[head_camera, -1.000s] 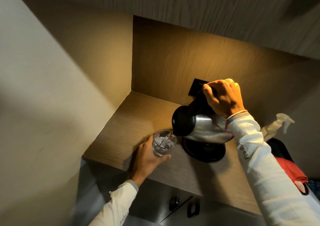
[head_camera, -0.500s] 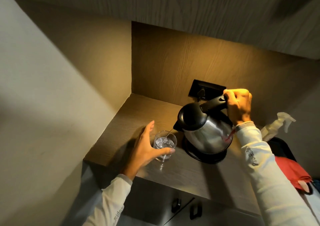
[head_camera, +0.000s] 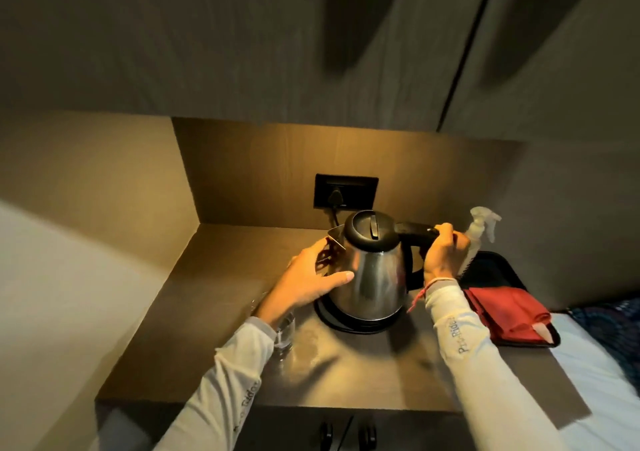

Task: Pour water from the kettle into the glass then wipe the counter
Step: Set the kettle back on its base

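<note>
- The electric kettle (head_camera: 372, 277) stands upright on its black base (head_camera: 356, 322) near the back of the table (head_camera: 194, 346), its cord running up to the wall socket (head_camera: 345, 191).
- It is steel-bodied with water inside, so I judge it heavy and rigid, its polished wall slippery and possibly hot; the black handle (head_camera: 415, 230) is the safe place to grip.
- The right hand (head_camera: 441, 255) is curled around that handle, fingers wrapped over the top.
- The left hand (head_camera: 311, 281) is spread wide, palm toward the kettle's left side, thumb reaching to the steel; I cannot tell whether the palm touches.
- The glass (head_camera: 284, 333) sits on the table left of the base, partly hidden under the left sleeve; thin, breakable, holding water, best taken around its lower wall.
- A red cloth (head_camera: 505, 312) lies on a black tray (head_camera: 498, 270) at the right, soft and light, beside a spray bottle (head_camera: 479, 229).
- A second ago the kettle was tipped over the glass, pouring, and the left hand steadied the glass. Now the kettle is back level on its base and the left hand has left the glass for the kettle.
</note>
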A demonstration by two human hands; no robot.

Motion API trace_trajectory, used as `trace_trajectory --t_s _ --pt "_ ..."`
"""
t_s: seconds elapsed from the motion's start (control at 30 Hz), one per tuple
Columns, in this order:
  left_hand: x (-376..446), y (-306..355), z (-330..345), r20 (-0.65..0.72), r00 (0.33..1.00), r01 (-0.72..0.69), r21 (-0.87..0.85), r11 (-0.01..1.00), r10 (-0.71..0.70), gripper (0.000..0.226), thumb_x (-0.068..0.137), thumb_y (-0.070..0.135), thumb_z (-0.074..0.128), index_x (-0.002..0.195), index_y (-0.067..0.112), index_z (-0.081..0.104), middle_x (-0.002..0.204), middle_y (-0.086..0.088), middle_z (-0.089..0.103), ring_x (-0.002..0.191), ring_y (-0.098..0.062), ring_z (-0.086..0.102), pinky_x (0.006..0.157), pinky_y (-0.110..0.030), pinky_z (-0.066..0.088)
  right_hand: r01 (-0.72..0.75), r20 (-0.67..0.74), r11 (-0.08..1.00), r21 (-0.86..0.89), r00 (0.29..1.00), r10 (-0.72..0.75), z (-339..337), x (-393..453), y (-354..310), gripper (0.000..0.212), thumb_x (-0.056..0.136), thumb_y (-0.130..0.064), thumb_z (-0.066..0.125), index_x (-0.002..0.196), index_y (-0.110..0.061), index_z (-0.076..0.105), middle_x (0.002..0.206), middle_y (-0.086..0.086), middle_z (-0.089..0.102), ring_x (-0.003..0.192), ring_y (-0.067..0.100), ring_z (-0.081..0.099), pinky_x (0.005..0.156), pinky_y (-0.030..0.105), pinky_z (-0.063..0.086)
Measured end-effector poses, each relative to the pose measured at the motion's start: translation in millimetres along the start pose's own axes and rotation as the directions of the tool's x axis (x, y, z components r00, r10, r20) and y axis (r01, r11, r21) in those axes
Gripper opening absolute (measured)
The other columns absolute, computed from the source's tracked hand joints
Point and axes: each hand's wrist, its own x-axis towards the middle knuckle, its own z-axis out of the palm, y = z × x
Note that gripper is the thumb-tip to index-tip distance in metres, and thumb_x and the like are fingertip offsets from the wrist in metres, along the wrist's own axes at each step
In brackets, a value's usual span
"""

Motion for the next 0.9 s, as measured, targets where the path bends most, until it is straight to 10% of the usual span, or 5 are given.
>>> trace_trajectory --t_s 0.13,0.43,0.57,0.67,0.9 --pt "11.1 1.8 13.3 -0.058 0.998 -0.019 -0.005 1.0 0.019 0.074 0.081 0.028 0.083 0.146 0.025 0.048 0.134 0.008 0.063 0.123 -0.006 0.059 0.083 0.005 0.04 -0.066 -0.071 0.991 0.121 0.995 0.075 -4.7 4.9 14.1 0.026 0.07 -0.037 0.048 0.075 -0.013 0.059 0.086 0.007 0.059 0.086 0.026 0.052 0.075 0.036 0.038" --pt "4.8 0.1 25.3 -0.097 0.995 0.027 0.044 0.999 -0.023 0.074 0.084 0.043 0.077 0.149 0.033 0.041 0.145 0.006 0.058 0.135 -0.012 0.051 0.107 -0.028 0.039 0.185 0.099 0.978 -0.096 0.98 -0.175 -13.5 7.7 20.7 0.033 0.089 -0.038 0.043 0.074 -0.016 0.063 0.07 -0.004 0.06 0.075 0.023 0.057 0.057 0.006 0.035" --pt "-21.3 1.1 29.0 -0.332 0.938 -0.011 0.26 0.966 0.1 0.081 0.094 0.052 0.059 0.159 0.025 0.019 0.168 -0.004 0.021 0.155 -0.017 0.02 0.124 -0.036 0.023 0.717 0.355 0.598 -0.359 0.697 -0.622 -28.9 -12.3 10.8 0.036 0.096 -0.037 0.047 0.126 -0.02 0.056 0.129 0.007 0.06 0.122 0.022 0.053 0.103 0.018 0.033" --pt "-36.9 10.3 18.2 -0.433 0.826 -0.006 0.634 0.774 0.361 0.076 0.1 0.058 0.04 0.161 0.023 0.012 0.17 -0.012 0.011 0.158 -0.026 0.011 0.127 -0.049 0.022 0.834 0.525 0.283 -0.474 0.526 -0.669 -40.0 -35.9 2.7 0.06 0.094 -0.051 0.045 0.147 -0.024 0.038 0.157 0.01 0.037 0.147 0.024 0.031 0.124 0.044 0.021" --pt "-34.6 57.3 59.0 -0.332 0.689 -0.11 0.831 0.546 0.644 0.068 0.104 0.056 0.031 0.16 0.022 0.017 0.168 -0.019 0.014 0.157 -0.032 0.014 0.126 -0.056 0.02 0.747 0.52 0.232 -0.623 0.617 -0.59 -123.5 -29.0 6.8 0.071 0.092 -0.055 0.046 0.154 -0.027 0.023 0.165 0.013 0.021 0.154 0.025 0.016 0.125 0.052 0.018"
